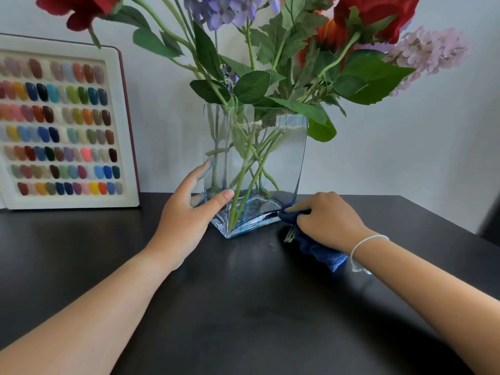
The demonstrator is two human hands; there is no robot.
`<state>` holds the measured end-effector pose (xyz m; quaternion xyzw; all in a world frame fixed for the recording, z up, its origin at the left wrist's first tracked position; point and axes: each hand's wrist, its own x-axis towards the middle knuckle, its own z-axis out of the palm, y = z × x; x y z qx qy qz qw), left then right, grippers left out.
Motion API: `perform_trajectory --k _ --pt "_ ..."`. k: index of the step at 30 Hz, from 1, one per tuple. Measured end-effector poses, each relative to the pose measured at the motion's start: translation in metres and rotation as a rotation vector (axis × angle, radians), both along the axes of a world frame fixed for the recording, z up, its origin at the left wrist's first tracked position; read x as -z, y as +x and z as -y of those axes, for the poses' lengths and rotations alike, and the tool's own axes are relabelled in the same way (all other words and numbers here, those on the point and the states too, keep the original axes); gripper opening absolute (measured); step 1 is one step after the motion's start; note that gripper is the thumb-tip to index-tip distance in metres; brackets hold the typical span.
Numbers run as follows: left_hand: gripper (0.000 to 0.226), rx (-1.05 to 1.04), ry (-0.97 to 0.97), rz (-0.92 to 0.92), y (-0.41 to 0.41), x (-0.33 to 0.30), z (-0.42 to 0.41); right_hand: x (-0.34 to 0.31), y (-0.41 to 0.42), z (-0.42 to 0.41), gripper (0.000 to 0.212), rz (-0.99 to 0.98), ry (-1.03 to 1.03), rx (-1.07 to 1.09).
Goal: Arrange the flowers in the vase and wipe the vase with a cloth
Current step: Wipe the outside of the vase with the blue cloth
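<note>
A clear, blue-tinted rectangular glass vase (286, 163) stands upright on the black table (243, 307). It holds artificial flowers (270, 50): red, purple and lilac blooms with green leaves, their stems crossing inside the glass. My left hand (186, 215) grips the vase's lower left corner, thumb on the front face and fingers along the left side. My right hand (324, 217) is shut on a dark blue cloth (316, 249), pressing it against the vase's lower right corner. The cloth trails under my wrist.
A white-framed display board of coloured nail samples (62, 125) leans against the wall at the left, standing on the table. A white wall is close behind the vase. A dark object (489, 220) shows at the right edge.
</note>
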<state>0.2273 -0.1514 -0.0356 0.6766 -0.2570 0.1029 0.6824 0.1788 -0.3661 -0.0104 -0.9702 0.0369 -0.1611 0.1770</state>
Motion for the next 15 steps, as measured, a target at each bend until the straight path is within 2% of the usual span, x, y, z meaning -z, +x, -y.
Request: perform_trajectory --k 6,10,15 --pt "0.055 -0.029 0.008 0.0 -0.0001 -0.0001 0.0008 0.0007 -0.0019 -0.0009 0.037 -0.027 0.001 -0.042" --pt "0.055 -0.039 0.019 -0.002 -0.0001 -0.0006 0.0006 0.0024 -0.0048 -0.0017 0.019 -0.023 0.038 -0.085" --pt "0.051 -0.046 0.03 -0.004 0.0017 0.001 0.0007 0.0025 -0.0042 -0.0004 0.02 -0.008 0.037 -0.113"
